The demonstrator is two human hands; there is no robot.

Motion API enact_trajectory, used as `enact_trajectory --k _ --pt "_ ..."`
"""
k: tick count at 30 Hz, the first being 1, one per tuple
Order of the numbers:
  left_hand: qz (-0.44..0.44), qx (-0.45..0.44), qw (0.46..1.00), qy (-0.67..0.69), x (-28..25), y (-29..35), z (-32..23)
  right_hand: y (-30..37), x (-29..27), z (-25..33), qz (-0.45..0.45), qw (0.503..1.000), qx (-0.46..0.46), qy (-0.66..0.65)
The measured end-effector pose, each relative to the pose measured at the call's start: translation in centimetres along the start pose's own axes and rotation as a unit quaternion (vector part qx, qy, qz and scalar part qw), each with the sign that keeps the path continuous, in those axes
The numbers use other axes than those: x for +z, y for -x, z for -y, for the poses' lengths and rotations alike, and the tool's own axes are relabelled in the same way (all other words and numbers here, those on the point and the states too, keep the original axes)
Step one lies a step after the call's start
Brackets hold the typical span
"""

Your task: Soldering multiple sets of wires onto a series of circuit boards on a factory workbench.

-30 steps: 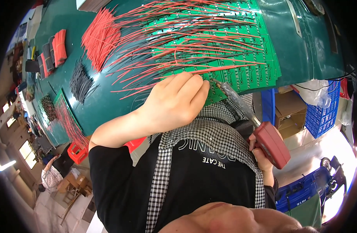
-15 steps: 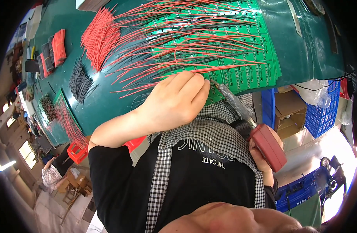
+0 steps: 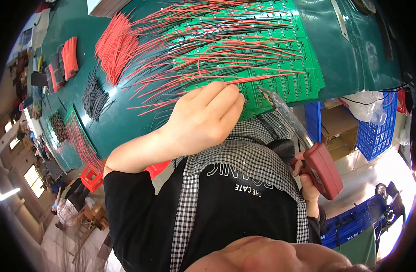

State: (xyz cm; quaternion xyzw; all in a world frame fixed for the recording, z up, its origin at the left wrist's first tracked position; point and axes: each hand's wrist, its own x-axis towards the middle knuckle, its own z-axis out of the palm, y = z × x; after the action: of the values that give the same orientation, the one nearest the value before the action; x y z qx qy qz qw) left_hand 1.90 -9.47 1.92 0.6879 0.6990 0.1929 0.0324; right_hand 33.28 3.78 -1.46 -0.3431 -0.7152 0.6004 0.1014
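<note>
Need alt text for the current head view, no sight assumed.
A right hand holds a dark-red gun-shaped soldering tool, its tip over green circuit boards, while the left hand covers part of their near edge. Thin red and black wires spread across the boards; a red wire heap and a black wire heap lie leftward on the dark-green table.

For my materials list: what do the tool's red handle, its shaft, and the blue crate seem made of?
Red handle: probably plastic, matte, with rounded moulded edges.
Shaft: seemingly metal, shiny silver near the handle.
Blue crate: likely plastic, satin, with regular lattice sides.
</note>
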Motion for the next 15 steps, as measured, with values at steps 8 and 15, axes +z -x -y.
enact_trajectory --k 8,15 --pt "-0.017 0.021 1.0 0.005 0.9 -1.1 -0.2 0.5 -0.5 -0.9 0.004 1.0 -0.017 0.012" --pt "-0.019 0.022 1.0 -0.004 1.3 -1.4 -0.1 -0.2 -0.4 -0.2 -0.001 0.999 -0.036 0.029"
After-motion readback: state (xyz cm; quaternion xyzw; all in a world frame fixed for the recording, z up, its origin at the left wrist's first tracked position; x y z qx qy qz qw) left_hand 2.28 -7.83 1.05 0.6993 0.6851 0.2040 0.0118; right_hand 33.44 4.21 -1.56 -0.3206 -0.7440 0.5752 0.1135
